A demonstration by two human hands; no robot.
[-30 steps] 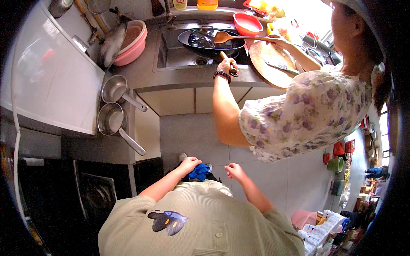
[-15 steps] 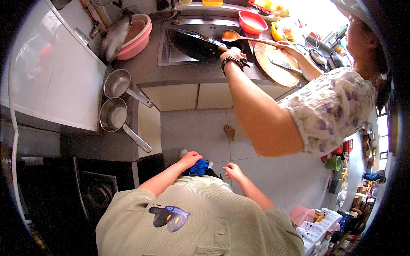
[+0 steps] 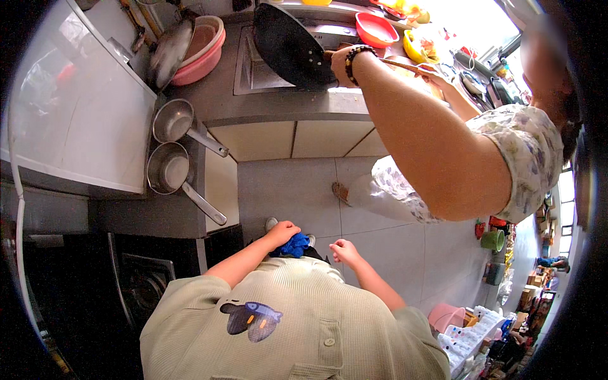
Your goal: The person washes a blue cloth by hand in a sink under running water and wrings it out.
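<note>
My left hand (image 3: 284, 234) is closed on a crumpled blue cloth (image 3: 292, 246), held low in front of my body. To its right, apart from the cloth, my right hand (image 3: 345, 252) has its fingers curled in, with nothing visible in them. Ahead of me a co-worker's hand (image 3: 342, 66), with a beaded bracelet at the wrist, grips the handle of a black wok (image 3: 285, 47), tilted up over the sink (image 3: 244, 71). The co-worker's other hand is by a wooden spatula (image 3: 405, 65), mostly behind the raised arm.
Two steel saucepans (image 3: 168, 168) stand on the left counter, handles jutting over its edge. Pink basins (image 3: 201, 62) and a pan lid (image 3: 172, 54) are at the back left. A red bowl (image 3: 376, 30) sits beyond the sink. A gas stove (image 3: 147, 278) lies at lower left.
The co-worker has lifted the wok up out of the sink and stepped a leg into view at the right, arm now covering the round cutting board. My hands have hardly moved.
</note>
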